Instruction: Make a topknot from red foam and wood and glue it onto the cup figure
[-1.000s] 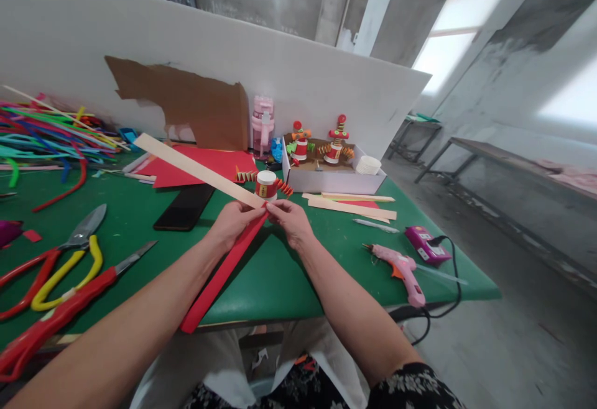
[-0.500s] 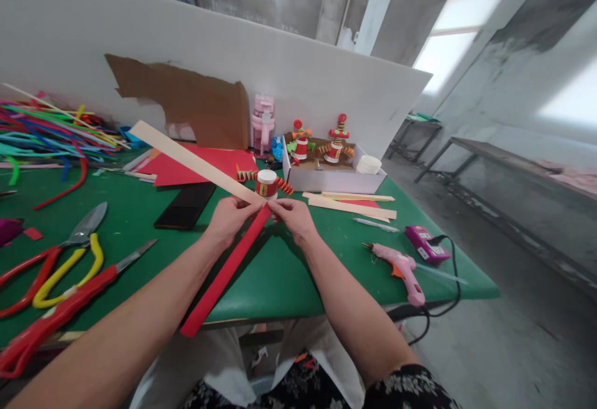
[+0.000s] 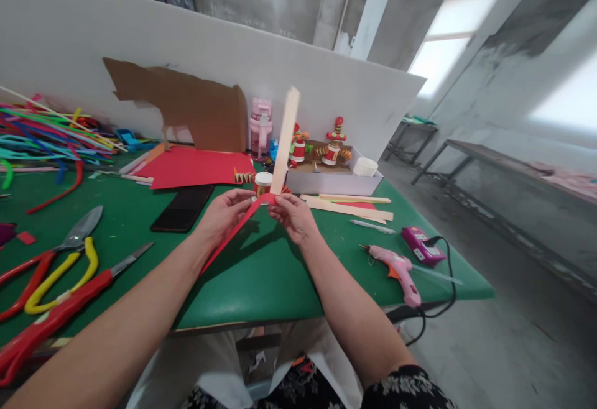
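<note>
My left hand (image 3: 224,217) pinches a long red paper strip (image 3: 228,241), which slants down toward the table's front edge. At the strip's upper end, my right hand (image 3: 293,215) closes its fingers on the bend where it meets a cream paper strip (image 3: 285,142). That cream strip stands almost upright above my right fingers. Just behind my hands is a small red container with a white lid (image 3: 263,180). Folded paper springs stick out from both its sides; the right one is mostly hidden behind the strips.
Shears (image 3: 84,235), a red-handled knife (image 3: 84,297) and a black phone (image 3: 181,209) lie to the left. On the right are loose cream strips (image 3: 349,209), a pen (image 3: 372,227) and a pink glue gun (image 3: 394,269) with a cord. A shallow box (image 3: 331,182) holding figures stands behind.
The cream strip has swung from pointing up-left to nearly upright. The red strip now curves at its top and its lower end has risen. Both hands remain near the same place.
</note>
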`<state>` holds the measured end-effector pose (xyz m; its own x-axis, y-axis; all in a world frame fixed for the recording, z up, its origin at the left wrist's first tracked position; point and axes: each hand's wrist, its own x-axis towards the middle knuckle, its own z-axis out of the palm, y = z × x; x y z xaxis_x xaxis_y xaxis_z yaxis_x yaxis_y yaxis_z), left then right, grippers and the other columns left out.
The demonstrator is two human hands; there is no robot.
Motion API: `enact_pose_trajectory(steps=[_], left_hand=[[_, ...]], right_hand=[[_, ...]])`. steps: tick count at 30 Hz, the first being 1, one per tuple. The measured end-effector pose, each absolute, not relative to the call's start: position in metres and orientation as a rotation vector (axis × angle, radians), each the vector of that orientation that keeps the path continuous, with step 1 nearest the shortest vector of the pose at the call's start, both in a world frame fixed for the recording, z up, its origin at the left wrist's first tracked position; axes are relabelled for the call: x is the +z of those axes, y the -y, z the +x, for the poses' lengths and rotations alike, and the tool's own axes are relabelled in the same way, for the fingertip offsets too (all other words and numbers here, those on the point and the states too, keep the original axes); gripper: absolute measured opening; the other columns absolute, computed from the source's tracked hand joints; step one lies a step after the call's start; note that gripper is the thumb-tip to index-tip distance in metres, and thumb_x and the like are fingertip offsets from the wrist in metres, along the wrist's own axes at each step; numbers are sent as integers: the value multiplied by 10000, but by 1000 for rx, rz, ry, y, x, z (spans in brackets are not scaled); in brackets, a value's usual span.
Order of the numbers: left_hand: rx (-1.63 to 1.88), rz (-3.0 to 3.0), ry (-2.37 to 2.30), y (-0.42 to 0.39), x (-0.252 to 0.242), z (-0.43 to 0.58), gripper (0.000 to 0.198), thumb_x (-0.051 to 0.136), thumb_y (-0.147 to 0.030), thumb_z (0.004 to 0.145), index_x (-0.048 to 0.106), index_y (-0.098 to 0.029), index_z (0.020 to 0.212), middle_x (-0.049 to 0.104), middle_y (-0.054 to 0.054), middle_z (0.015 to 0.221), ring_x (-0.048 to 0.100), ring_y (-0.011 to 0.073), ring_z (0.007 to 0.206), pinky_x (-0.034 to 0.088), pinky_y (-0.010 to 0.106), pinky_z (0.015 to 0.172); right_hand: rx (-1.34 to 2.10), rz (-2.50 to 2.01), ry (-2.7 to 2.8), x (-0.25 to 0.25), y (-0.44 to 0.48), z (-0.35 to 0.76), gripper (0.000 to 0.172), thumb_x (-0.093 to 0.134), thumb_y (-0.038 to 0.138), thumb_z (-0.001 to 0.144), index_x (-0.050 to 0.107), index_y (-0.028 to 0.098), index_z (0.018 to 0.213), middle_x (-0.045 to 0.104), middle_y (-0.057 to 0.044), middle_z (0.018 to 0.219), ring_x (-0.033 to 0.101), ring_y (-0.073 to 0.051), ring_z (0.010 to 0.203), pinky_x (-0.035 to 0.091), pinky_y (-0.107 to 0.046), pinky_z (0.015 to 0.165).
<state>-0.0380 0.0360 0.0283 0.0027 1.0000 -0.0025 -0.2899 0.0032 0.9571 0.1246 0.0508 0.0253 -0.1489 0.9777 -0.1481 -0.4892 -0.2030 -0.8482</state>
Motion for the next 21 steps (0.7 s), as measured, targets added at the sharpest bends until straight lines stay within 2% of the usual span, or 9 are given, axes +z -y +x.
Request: enact_pose_trajectory(steps=[4,9,13,16,18,21], left_hand=[[1201,1100,-941,-35,27,-37,524,915,-295,477,696,-172,937,713,31,810,654,151,688,542,275,652],[1058,1188,-978,-35,23,-41,494,896,-319,542,690,-167,964,697,41,781,634,151,667,508,267,611],[958,1208,-770,-29,27,-40,569,865,-396,620,665,-180,1108,695,53,844,634,154,680,502,281,641],[963,1197,-656,-24,31,-34,653,869,-429,621,633,-188,1180,690,56,872,626,147,671,491,271,627],[1077,1156,-686,-23,32,-29,640,892,-448,580,647,-183,1108,682,42,857,608,128,642,475,249,594],[1221,1074,-806,-27,30,-26,570,898,-513,532,670,-143,901,652,19,741,559,103,578,433,224,533]], right_hand=[[1660,-809,625,27,-53,125,167,785,158,719,622,187,746,726,15,681,688,-115,614,563,-194,584],[1539,-699,368,33,-59,135,102,672,106,820,649,193,772,707,45,640,641,-66,554,521,-131,527],[1584,-668,408,33,-59,136,104,683,116,817,651,187,748,697,48,627,631,-61,547,522,-131,542],[1562,-673,477,27,-57,130,134,741,128,765,635,197,721,689,56,624,639,-72,572,531,-150,575],[1581,-724,533,20,-54,124,156,776,141,728,632,196,704,684,51,614,642,-86,578,531,-168,574],[1599,-805,629,11,-50,112,179,823,163,672,646,184,678,684,42,616,629,-84,575,528,-180,586]])
